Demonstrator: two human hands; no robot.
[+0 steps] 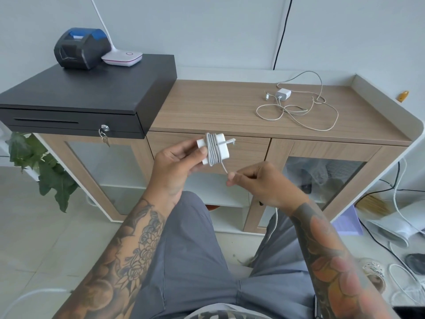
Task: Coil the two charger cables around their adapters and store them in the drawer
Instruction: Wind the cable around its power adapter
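Observation:
My left hand (177,166) grips a white square adapter (224,149) in front of the cabinet, with several turns of grey cable (212,148) wound round its middle. My right hand (255,180) pinches the loose stretch of that cable just below the adapter; the rest of the cable hangs down past my right wrist. A second, smaller white adapter (283,93) lies on the wooden cabinet top (207,104) at the back right, its thin cable (322,120) sprawled loose around it. The drawer (250,153) under the top is closed, partly hidden by my hands.
A black cash drawer (87,95) with a key sits on the cabinet's left end, carrying a receipt printer (80,48) and a white lamp base (122,57). A plant (46,171) stands at the left. Cables and clutter (400,249) lie on the floor at the right.

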